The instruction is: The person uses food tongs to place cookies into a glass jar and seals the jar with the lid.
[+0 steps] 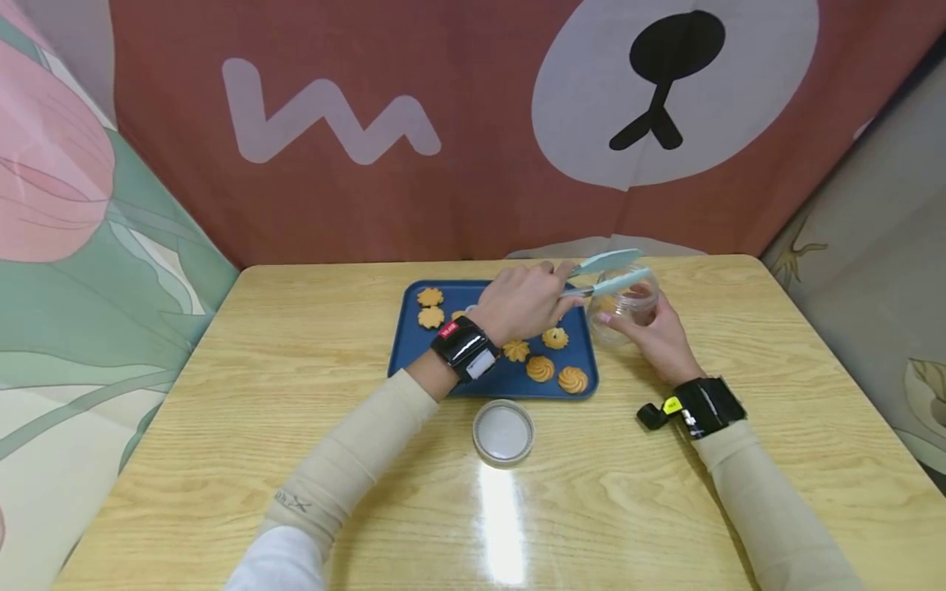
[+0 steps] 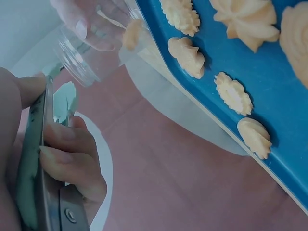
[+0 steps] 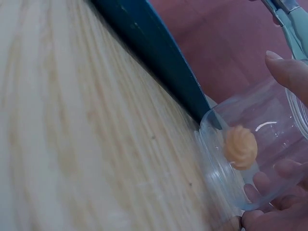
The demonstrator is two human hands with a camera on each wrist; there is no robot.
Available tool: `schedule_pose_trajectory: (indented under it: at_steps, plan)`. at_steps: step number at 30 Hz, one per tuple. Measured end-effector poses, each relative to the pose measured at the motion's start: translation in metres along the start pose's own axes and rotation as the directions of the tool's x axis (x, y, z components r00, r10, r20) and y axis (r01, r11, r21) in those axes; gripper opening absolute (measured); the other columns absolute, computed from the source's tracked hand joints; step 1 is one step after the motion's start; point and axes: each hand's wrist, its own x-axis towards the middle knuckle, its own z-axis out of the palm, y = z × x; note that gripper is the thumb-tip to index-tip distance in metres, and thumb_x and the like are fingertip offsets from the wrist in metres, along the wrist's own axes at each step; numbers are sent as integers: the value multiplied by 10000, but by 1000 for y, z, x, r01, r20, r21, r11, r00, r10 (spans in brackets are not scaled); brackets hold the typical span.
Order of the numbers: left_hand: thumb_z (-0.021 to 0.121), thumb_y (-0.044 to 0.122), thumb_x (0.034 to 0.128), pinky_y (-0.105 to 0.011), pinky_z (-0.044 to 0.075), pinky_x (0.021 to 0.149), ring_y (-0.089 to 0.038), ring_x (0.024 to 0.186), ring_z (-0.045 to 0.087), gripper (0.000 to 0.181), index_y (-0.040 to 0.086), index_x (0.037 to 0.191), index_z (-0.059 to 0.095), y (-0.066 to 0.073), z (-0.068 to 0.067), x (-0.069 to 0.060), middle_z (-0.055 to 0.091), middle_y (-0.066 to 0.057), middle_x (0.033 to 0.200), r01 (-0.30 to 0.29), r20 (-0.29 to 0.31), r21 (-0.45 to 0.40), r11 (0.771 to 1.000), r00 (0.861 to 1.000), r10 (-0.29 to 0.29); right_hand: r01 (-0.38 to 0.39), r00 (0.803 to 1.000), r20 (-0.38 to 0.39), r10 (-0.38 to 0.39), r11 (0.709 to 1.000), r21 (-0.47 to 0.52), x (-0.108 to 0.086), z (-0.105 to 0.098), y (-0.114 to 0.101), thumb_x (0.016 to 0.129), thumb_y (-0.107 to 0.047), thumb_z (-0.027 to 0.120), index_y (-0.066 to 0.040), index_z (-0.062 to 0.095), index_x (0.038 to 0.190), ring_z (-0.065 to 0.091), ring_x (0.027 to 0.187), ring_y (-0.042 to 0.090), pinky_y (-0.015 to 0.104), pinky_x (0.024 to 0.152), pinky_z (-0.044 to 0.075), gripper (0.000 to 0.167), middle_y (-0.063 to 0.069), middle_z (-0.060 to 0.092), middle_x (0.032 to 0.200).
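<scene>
My left hand (image 1: 521,304) grips metal tongs with pale mint tips (image 1: 622,281), reaching across the tray to the jar's mouth. The two tips stand apart, and I see nothing between them. A clear round jar (image 1: 608,330) is held by my right hand (image 1: 661,341), thumb on the near side and fingers around the far side. Through its wall, the right wrist view shows a swirled cookie (image 3: 241,147) at the bottom. Beside the jar lies a blue tray (image 1: 405,349) with several piped cookies (image 1: 540,368); my left hand and wrist hide part of it.
A round jar lid (image 1: 503,432) lies on the wooden table (image 1: 310,345) just in front of the tray. Behind the table's far edge hangs a reddish-brown printed cloth (image 1: 332,205). Each wrist wears a black strap with a camera.
</scene>
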Motion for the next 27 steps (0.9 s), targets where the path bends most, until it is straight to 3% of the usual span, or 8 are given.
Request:
schedule_pose_trajectory:
  at_steps: [8,15,21,27]
  plan:
    - [414,580,1094,-225,386,496,-105,584,552,663,106,1552,481,-2,1,-3,695,-24,1084,5,-7,-17,1000,1000,-5,11,1000,-1,-11,1000,-6,-1,1,-2,941,-361,801,-173,280,1644,341,1542,375,614,1260,254,895,191,376,1623]
    - [406,527,1110,-228,422,520,-97,650,596,631,49,1521,439,-10,-1,-12,629,-27,1030,50,10,-133,990,999,-50,-22,1000,-9,21,999,-40,-2,1,-4,946,-392,786,-102,253,1651,415,1471,359,567,1200,327,930,186,424,1597]
    - [431,461,1121,-230,410,510,-109,659,586,652,35,1604,333,-25,-5,-37,635,-90,1159,66,-35,-181,981,997,-73,-26,1000,-3,26,999,-28,-4,3,-3,949,-384,785,-98,240,1654,402,1489,361,569,1220,318,935,191,407,1609]
    - [486,448,1110,-283,457,559,-163,739,620,638,42,1589,370,-46,-12,-72,646,-134,1187,130,-60,-212,969,987,-146,-20,1000,-9,20,999,-30,-3,2,-3,949,-386,783,-95,245,1650,403,1487,356,560,1209,327,931,187,409,1612]
